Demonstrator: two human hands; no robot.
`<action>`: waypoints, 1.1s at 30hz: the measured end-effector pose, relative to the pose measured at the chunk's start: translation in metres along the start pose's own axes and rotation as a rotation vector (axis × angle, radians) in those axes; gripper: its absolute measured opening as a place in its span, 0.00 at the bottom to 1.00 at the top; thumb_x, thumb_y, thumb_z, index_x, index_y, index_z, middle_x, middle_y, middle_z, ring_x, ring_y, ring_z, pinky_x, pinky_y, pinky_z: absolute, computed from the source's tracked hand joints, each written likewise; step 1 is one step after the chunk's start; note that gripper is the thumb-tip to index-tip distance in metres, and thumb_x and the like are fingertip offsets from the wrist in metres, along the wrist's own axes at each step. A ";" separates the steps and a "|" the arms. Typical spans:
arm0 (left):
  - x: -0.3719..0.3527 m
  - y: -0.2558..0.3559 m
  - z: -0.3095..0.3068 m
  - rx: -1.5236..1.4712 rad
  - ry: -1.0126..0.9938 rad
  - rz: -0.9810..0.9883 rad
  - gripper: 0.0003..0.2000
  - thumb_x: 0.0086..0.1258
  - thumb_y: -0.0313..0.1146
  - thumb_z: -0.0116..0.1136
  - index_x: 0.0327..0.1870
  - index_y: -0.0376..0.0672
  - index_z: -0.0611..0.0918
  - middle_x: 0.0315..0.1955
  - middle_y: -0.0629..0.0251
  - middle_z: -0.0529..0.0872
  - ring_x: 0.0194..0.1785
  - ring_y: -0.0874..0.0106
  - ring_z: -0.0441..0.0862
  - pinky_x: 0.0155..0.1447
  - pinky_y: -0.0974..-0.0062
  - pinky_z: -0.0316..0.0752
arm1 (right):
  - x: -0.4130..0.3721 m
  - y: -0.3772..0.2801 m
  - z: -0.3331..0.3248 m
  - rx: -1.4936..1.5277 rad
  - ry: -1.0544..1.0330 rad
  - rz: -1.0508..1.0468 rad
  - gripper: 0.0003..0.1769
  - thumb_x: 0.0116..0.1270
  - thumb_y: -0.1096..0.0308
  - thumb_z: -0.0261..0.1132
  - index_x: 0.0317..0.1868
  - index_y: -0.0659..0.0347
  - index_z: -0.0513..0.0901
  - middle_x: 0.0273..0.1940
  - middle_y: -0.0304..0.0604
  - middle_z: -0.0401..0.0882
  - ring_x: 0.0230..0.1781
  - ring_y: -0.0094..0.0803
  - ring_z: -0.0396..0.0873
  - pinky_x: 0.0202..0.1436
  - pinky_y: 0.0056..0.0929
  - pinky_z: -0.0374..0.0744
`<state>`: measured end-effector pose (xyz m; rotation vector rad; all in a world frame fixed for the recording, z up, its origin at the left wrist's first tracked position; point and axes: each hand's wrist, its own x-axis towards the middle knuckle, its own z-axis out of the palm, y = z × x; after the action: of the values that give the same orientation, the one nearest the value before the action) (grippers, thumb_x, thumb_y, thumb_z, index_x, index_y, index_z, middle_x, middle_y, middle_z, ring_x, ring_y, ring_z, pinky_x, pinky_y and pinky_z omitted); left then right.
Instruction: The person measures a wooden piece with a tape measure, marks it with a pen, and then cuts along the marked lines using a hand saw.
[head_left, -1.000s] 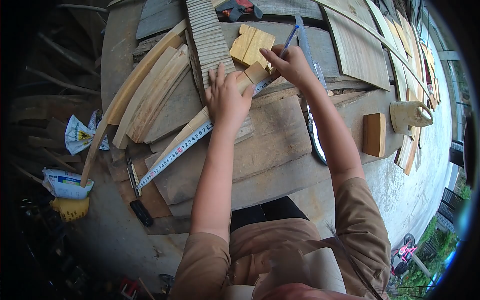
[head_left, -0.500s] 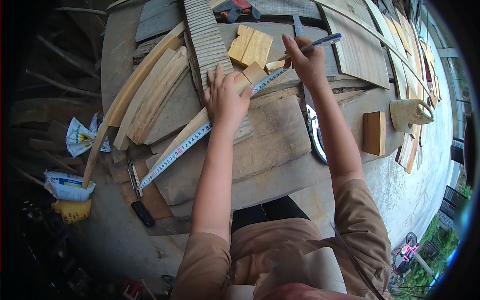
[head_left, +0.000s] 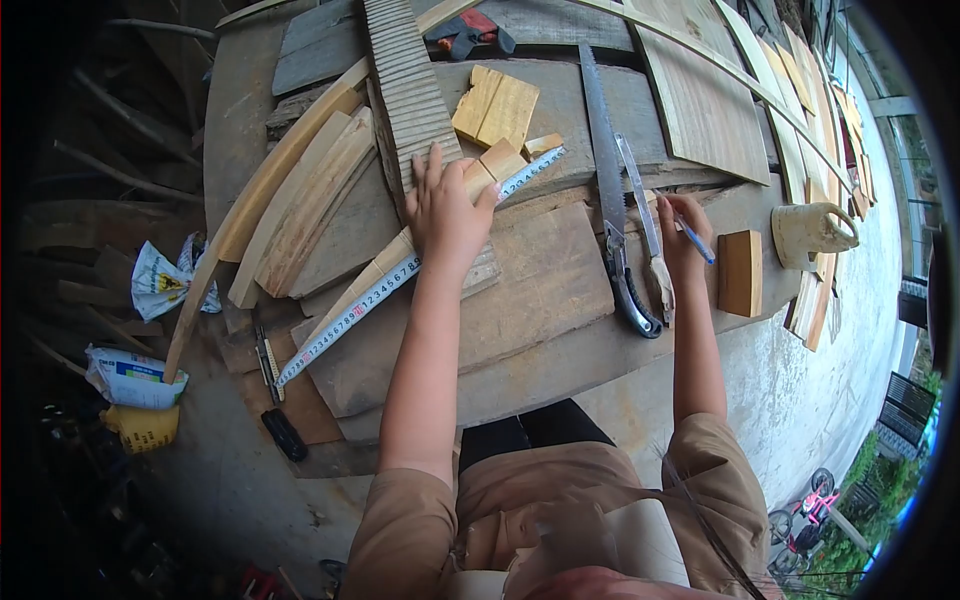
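My left hand [head_left: 447, 212] lies over a narrow wooden strip [head_left: 380, 262], its thumb pressing a white tape measure [head_left: 365, 303] along the strip's near edge. Its fingertips reach onto a ribbed board [head_left: 412, 90]. The tape runs from lower left to a small wood offcut [head_left: 543, 145]. In my right hand [head_left: 684, 235] is a blue-and-white pen [head_left: 694, 243]; the fingers are curled and partly hidden. Just left of that hand lies a metal square [head_left: 640, 190] with a pale handle. A handsaw [head_left: 605, 150] with a dark handle lies beside it.
A yellowish wood block [head_left: 497, 107] sits beyond the strip, and curved wood pieces [head_left: 315, 190] lie at left. At right stand a brown block [head_left: 740, 273] and a cream plastic jug [head_left: 812, 235]. A utility knife [head_left: 268, 360] lies at lower left, and gloves [head_left: 470, 33] at the back.
My right hand has moved from above the tape's far end down and right, carrying the pen, to beside the metal square. The square and saw blade are now uncovered. My left hand stays in place.
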<state>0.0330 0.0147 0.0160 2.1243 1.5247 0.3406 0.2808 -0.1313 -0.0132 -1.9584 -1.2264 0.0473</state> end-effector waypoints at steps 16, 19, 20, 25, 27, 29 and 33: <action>0.001 -0.005 0.007 -0.009 0.088 0.018 0.21 0.54 0.44 0.61 0.48 0.46 0.76 0.63 0.56 0.59 0.68 0.58 0.49 0.65 0.60 0.48 | -0.025 0.046 -0.026 -0.299 -0.157 -0.072 0.14 0.59 0.76 0.55 0.47 0.63 0.75 0.45 0.49 0.76 0.42 0.39 0.76 0.44 0.30 0.74; 0.001 -0.005 0.008 -0.006 0.094 0.013 0.21 0.54 0.44 0.61 0.48 0.46 0.76 0.63 0.56 0.59 0.68 0.58 0.49 0.65 0.60 0.47 | -0.005 -0.008 0.002 0.379 -0.166 0.461 0.11 0.63 0.69 0.56 0.42 0.66 0.77 0.28 0.43 0.77 0.24 0.25 0.74 0.28 0.19 0.72; 0.001 -0.005 0.008 -0.008 0.095 0.015 0.21 0.54 0.44 0.61 0.48 0.46 0.76 0.63 0.56 0.59 0.68 0.59 0.49 0.65 0.60 0.47 | 0.003 -0.029 0.016 0.474 -0.208 0.507 0.14 0.65 0.64 0.54 0.42 0.67 0.76 0.22 0.38 0.73 0.19 0.20 0.68 0.22 0.16 0.66; 0.001 -0.005 0.007 -0.023 0.108 0.016 0.21 0.53 0.44 0.61 0.47 0.45 0.76 0.62 0.55 0.60 0.67 0.58 0.51 0.65 0.59 0.49 | 0.031 -0.096 0.078 0.984 -0.377 0.854 0.28 0.67 0.47 0.46 0.46 0.68 0.72 0.14 0.30 0.61 0.11 0.15 0.55 0.13 0.14 0.52; 0.001 -0.005 0.006 -0.022 0.104 0.020 0.21 0.53 0.44 0.62 0.46 0.44 0.76 0.62 0.54 0.61 0.67 0.57 0.52 0.64 0.58 0.50 | 0.032 -0.108 0.087 1.044 -0.426 0.862 0.26 0.66 0.49 0.48 0.46 0.67 0.72 0.15 0.30 0.61 0.11 0.15 0.55 0.13 0.15 0.52; 0.001 -0.005 0.004 -0.031 0.113 0.034 0.22 0.51 0.44 0.62 0.45 0.43 0.77 0.61 0.51 0.62 0.66 0.56 0.54 0.62 0.57 0.54 | 0.031 -0.110 0.094 1.106 -0.463 0.872 0.24 0.66 0.51 0.50 0.46 0.66 0.72 0.16 0.30 0.61 0.11 0.15 0.55 0.14 0.15 0.52; 0.000 -0.004 0.004 -0.046 0.134 0.061 0.22 0.51 0.45 0.63 0.45 0.42 0.77 0.60 0.48 0.62 0.65 0.54 0.55 0.62 0.56 0.55 | 0.021 -0.105 0.106 1.212 -0.415 0.927 0.15 0.65 0.61 0.54 0.44 0.64 0.73 0.19 0.32 0.60 0.13 0.17 0.54 0.14 0.16 0.54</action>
<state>0.0313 0.0144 0.0100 2.1529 1.5116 0.5449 0.1698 -0.0296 -0.0088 -1.2121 -0.1932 1.3642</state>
